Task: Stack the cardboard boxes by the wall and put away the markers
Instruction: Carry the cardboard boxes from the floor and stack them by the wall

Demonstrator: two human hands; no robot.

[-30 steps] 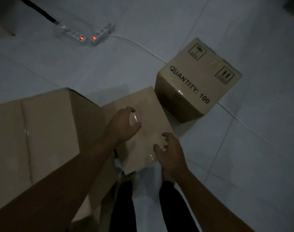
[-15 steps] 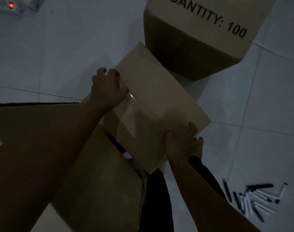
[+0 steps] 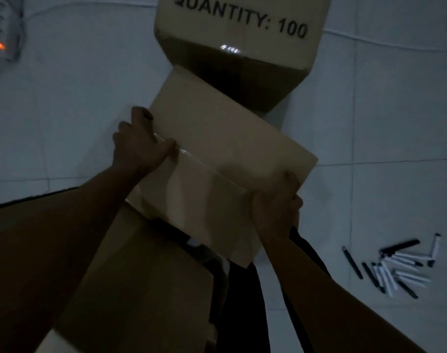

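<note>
Pale tiled floor point(image 3: 90, 110), dim room

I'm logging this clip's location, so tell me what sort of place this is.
Probably a dim indoor room, perhaps a storeroom or home, though that is a guess. The pale tiled floor holds taped cardboard boxes, one printed "QUANTITY: 100", a lit power strip and loose markers.

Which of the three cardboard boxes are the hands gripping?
The plain taped middle box, between the printed "QUANTITY: 100" box and the large box at left.
</note>
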